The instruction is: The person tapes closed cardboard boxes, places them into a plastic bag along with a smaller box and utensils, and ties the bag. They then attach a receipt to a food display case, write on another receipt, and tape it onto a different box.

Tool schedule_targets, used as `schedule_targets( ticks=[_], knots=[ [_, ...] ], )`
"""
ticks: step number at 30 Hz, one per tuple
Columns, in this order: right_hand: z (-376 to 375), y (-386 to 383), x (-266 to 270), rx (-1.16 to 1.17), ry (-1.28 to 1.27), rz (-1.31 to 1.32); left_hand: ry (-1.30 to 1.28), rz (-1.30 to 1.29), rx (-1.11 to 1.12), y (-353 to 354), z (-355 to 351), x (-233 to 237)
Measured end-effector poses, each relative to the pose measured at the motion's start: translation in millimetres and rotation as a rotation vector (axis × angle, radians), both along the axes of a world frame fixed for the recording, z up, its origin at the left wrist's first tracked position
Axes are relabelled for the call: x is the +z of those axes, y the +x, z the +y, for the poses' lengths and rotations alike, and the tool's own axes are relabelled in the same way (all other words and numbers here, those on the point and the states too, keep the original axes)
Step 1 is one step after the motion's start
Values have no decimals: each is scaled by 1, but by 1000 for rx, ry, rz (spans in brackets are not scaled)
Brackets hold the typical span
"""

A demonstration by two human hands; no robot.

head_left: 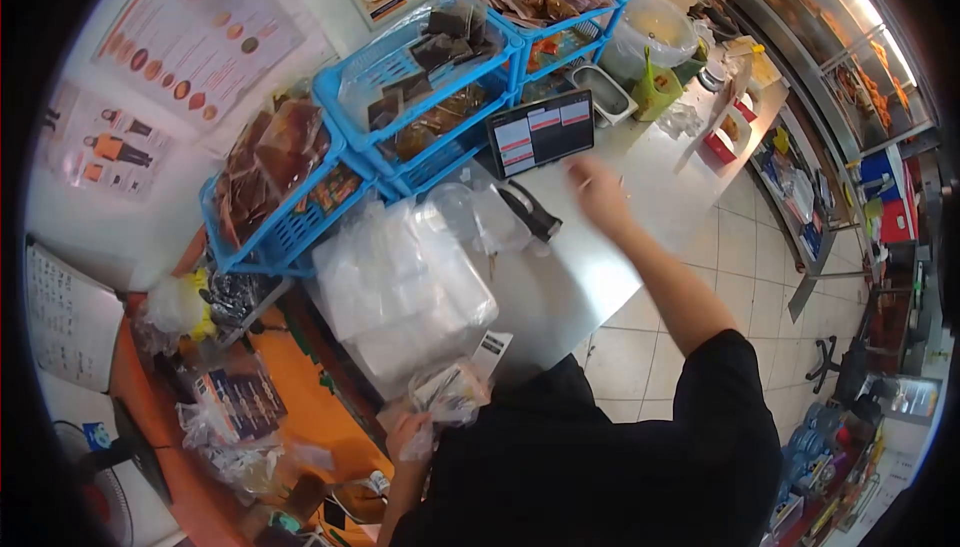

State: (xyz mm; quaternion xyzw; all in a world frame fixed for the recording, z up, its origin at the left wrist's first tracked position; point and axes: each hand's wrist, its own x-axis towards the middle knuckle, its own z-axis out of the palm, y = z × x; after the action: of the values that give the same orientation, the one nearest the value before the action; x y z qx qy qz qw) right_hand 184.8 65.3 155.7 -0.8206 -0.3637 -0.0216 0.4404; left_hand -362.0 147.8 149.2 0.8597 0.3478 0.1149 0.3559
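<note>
1. Head view, containers: along the far left of the scene stand blue baskets. The left basket (290, 237) holds dark reddish-brown packets; the middle basket (380, 135) has dark packets in clear wrap above and more packets on its lower level; the far basket (570, 25) is heaped with brown, bread-like goods in plastic.
2. To the right of these are a metal tray (605, 97) and a pale tub (650, 47) lined with plastic. At far right, a display case (855, 51) holds orange-brown food under a light.
3. The left hand (407, 437), near and left, has its grip closed on a clear bag (455, 392) with a pale item inside, at the near edge of the counter (530, 297). The bag's long axis slants from the hand toward the far right.
4. The right hand (600, 199) is blurred, just near the right corner of the tablet (542, 134); whether its grip is apart or together, or touches, I cannot tell.
5. The tablet's screen faces the near side, its long axis running left to right, the right end slightly farther.
6. Clear plastic bags (400, 277) lie piled just beyond the held bag.
</note>
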Motion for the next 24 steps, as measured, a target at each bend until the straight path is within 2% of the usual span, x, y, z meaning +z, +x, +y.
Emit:
schedule_targets(
  ticks=[2, 3, 5, 6, 7, 8, 10, 11, 13, 14, 15, 16, 18, 20, 21, 22, 24],
  knots=[
    [4, 116, -18, -249, -144, -37, -16, -7, 161, 6, -10, 4],
    [7, 169, -32, -258, -146, -99, -16, 3, 171, 4, -14, -3],
    [26, 232, -56, -260, -149, -146, 164, -76, 276, -9, -24, -22],
    [38, 253, -62, -243, -382, 2, 167, -67, 280, -19, -34, -26],
    [51, 277, -63, -224, -606, 142, 110, 53, 408, -25, -43, -32],
    [59, 302, -98, -152, -740, 6, 50, 172, 534, -17, -43, -33],
    [87, 340, -126, 263, -1506, 19, 68, 181, 585, 12, -46, -10],
    [91, 345, -132, 269, -1509, 15, 77, 195, 630, 18, -51, -6],
    [90, 342, -142, -17, -1146, 511, 93, 181, 640, 26, -54, -7],
    [91, 347, -149, -13, -1155, 503, 118, 160, 644, 26, -54, -9],
    [91, 353, -161, 8, -1171, 598, 55, 106, 747, 23, -58, -16],
    [90, 358, -171, 28, -1187, 691, 48, 104, 758, 13, -62, -29],
    [83, 360, -168, 47, -1189, 611, 87, 26, 854, -11, -65, -62],
    [82, 356, -141, 376, -1250, -143, 60, -15, 857, 5, -63, -46],
    [81, 346, -130, 257, -1218, -228, 16, 8, 864, 14, -59, -35],
    [81, 328, -104, 261, -1218, -226, -27, 34, 868, 23, -58, -25],
    [77, 300, -54, -204, -858, 82, 13, 64, 826, 27, -58, -21]
  ],
)
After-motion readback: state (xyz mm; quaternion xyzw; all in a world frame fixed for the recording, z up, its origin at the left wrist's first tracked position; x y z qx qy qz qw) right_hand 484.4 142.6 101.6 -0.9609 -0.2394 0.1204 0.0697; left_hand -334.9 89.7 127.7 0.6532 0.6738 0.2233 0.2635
